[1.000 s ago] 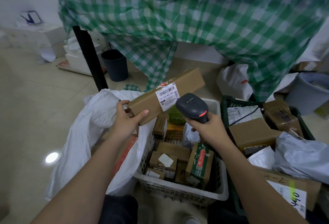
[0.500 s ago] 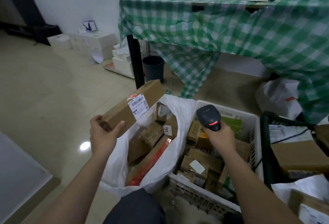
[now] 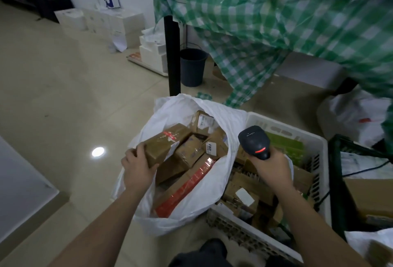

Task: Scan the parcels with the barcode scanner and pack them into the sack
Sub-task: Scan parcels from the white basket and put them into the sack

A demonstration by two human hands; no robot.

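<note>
We find the left hand [image 3: 137,169] with fingers [image 3: 153,165] clamped on a long brown parcel [image 3: 164,144], angled into the mouth of the white sack [image 3: 204,194]. The right hand [image 3: 271,168] has fingers wrapped round the scanner [image 3: 254,142]. We judge the parcel may lodge across the boxes crowding the sack and slide out. The white basket [image 3: 282,127] alongside holds more parcels.

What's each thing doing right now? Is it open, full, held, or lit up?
Sack: open, holding several parcels.
Long brown parcel: gripped by the left hand, tilted at the sack's mouth.
Barcode scanner: held in the right hand, red light on.
White basket: holding parcels.
Dark bucket: upright on the floor.
</note>
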